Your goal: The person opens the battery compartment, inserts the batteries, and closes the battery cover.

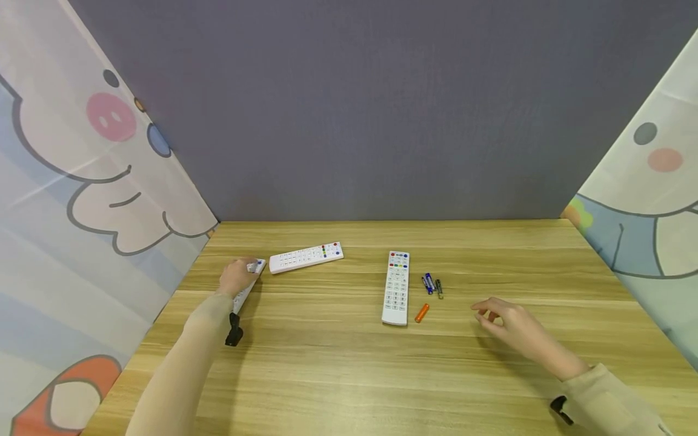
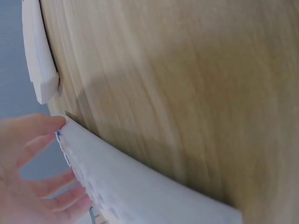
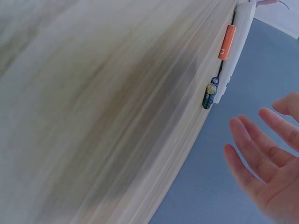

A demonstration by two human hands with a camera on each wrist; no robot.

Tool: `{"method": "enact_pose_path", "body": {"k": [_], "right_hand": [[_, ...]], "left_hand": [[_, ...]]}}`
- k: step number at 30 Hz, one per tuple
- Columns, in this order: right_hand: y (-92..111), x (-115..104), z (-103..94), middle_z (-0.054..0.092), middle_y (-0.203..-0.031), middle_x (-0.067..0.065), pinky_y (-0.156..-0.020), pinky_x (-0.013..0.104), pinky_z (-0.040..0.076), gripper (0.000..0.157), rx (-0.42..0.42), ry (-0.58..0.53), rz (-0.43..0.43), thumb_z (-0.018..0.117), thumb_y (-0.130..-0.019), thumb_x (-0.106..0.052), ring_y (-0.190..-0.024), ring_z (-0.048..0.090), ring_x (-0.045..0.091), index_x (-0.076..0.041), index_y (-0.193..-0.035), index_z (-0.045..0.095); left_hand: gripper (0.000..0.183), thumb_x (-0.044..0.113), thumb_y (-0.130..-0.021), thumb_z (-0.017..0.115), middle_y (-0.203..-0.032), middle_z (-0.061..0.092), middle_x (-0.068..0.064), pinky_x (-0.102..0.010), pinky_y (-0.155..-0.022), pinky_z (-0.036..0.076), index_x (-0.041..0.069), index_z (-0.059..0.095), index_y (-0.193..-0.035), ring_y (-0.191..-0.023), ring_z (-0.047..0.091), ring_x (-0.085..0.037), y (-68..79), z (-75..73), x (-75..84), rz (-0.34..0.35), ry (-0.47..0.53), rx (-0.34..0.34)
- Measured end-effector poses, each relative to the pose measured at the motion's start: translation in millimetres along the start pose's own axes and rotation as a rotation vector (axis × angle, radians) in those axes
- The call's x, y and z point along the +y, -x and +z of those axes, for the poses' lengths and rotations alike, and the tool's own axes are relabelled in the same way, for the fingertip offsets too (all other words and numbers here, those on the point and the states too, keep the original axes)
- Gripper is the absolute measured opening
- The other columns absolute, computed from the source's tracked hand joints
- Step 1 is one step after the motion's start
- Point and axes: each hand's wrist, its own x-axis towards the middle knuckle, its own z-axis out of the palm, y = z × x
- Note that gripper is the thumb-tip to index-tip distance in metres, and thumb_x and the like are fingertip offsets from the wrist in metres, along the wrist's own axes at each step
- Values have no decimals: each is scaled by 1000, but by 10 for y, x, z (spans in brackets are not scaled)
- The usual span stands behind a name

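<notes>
At the table's left, my left hand (image 1: 237,277) grips a white remote control (image 1: 243,297) lying at a slant, partly hidden beneath the hand. The left wrist view shows the thumb at one edge of this remote (image 2: 140,177) and the fingers along the other side. My right hand (image 1: 512,330) hovers over the right part of the table, fingers loosely bent, holding nothing. Nearest to it lie a dark green battery (image 1: 439,289), blue batteries (image 1: 429,283) and an orange battery (image 1: 422,313). Left of these is a second white remote control (image 1: 395,288), buttons up.
A third white remote control (image 1: 306,258) lies nearly crosswise toward the back, just right of my left hand. A dark grey panel (image 1: 382,109) rises behind the wooden table (image 1: 327,375). Cartoon-printed cloths (image 1: 49,200) hang at both sides.
</notes>
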Motion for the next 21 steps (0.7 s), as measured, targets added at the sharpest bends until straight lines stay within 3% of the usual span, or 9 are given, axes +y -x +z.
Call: {"method": "enact_pose_path", "body": {"k": [3,6,9,13,18,21], "right_hand": [[-1,3,0,62,-81,-4,-47,16,44,22,-1,4,5,70,-74,1,-67,50,-3,-3,-95,65],[-2,6,1,63,-81,-4,-48,16,44,22,1,7,4,70,-74,1,-67,50,-3,-4,-95,65],[-1,7,1,63,-81,-3,-48,16,44,22,-1,6,2,70,-74,2,-67,50,-3,-4,-95,65],[-1,0,-2,63,-82,-3,-48,16,44,22,-10,5,4,70,-73,2,-67,50,-3,-3,-95,65],[11,-3,2,63,-82,-1,-49,17,45,21,-26,6,22,69,-74,2,-67,50,-4,-2,-95,65],[22,0,8,64,-83,-1,-49,17,45,22,-29,5,22,69,-74,2,-68,50,-5,-2,-95,65]], "left_hand": [[42,10,-86,57,-124,45,-35,-36,-57,47,-4,50,-124,-84,54,-38,-5,-20,0,26,18,14],[39,8,-86,56,-122,48,-34,-44,-70,51,-6,52,-123,-92,55,-42,-25,-38,18,69,28,44],[37,8,-88,54,-120,51,-32,-53,-87,46,-8,52,-121,-107,50,-47,-58,-44,45,96,57,57],[36,10,-90,50,-124,49,-31,-56,-92,42,-7,51,-122,-112,46,-48,-113,-32,89,118,117,37],[38,12,-91,50,-120,53,-30,-57,-93,42,-6,49,-125,-97,58,-42,-155,5,207,182,175,11],[37,11,-91,50,-122,52,-28,-57,-96,39,-5,50,-124,-102,56,-42,-164,29,301,215,203,3]]}}
